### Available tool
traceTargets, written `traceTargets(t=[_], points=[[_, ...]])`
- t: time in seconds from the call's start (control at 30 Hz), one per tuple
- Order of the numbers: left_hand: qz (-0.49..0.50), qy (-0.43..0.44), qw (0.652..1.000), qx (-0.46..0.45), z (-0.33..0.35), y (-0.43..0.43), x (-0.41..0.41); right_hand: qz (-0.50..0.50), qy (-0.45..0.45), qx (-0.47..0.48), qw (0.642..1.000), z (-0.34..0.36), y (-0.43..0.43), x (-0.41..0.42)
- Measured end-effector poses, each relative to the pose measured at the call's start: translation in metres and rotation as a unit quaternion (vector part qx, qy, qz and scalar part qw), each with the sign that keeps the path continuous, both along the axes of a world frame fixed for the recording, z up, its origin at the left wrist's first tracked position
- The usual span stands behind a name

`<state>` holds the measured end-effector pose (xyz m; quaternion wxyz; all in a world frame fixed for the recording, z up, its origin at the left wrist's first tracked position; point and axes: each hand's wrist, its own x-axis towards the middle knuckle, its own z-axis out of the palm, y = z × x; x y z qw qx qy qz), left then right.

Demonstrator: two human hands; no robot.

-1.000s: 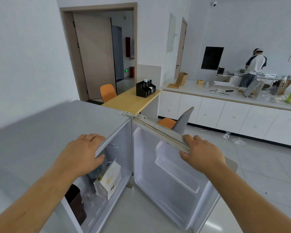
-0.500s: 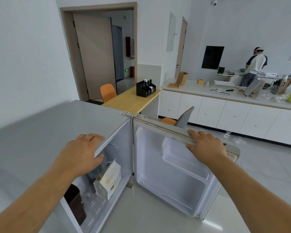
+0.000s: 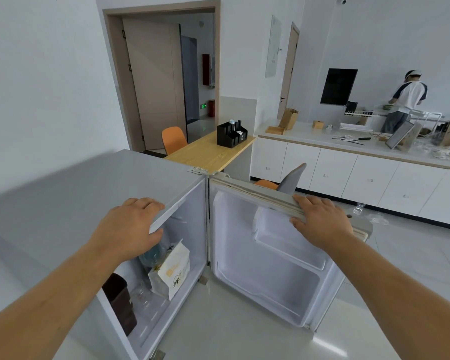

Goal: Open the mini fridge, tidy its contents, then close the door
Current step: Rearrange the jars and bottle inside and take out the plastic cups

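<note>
The white mini fridge (image 3: 70, 193) stands below me with its door (image 3: 265, 271) swung wide to the right. My left hand (image 3: 130, 224) grips the front top edge of the fridge body. My right hand (image 3: 320, 222) holds the top edge of the door. Inside sit a white paper bag (image 3: 172, 271) with yellow print, a clear bottle (image 3: 152, 254) behind it, a dark brown container (image 3: 120, 300) at the left and clear glassware (image 3: 143, 297) on the floor of the cabinet. The door shelves hold nothing.
A wooden table (image 3: 208, 152) with a black organiser (image 3: 230, 133) and an orange chair (image 3: 173, 139) stand behind the fridge. A grey chair (image 3: 292, 178) is just past the door. White counter cabinets (image 3: 348, 178) run along the right, where a person (image 3: 405, 100) works.
The door has swung further open to the right with my right hand on its top edge. My left hand has stayed on the fridge top.
</note>
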<state>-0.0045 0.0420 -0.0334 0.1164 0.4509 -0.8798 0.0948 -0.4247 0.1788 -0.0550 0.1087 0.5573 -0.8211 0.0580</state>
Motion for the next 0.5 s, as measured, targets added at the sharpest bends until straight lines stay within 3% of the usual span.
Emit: traceTargets(t=[0.2, 0.3, 0.5], points=[[-0.059, 0.066, 0.996, -0.026, -0.007, 0.044, -0.028, 0.123, -0.041, -0.123, 0.984, 0.003, 0.009, 0.034], [-0.008, 0.120, 0.991, 0.056, -0.028, 0.066, -0.042, 0.201, -0.068, -0.146, 0.966, -0.002, 0.009, 0.070], [0.119, 0.197, 0.953, 0.199, -0.078, 0.076, -0.053, 0.253, -0.171, -0.084, 0.949, -0.037, -0.010, 0.137]])
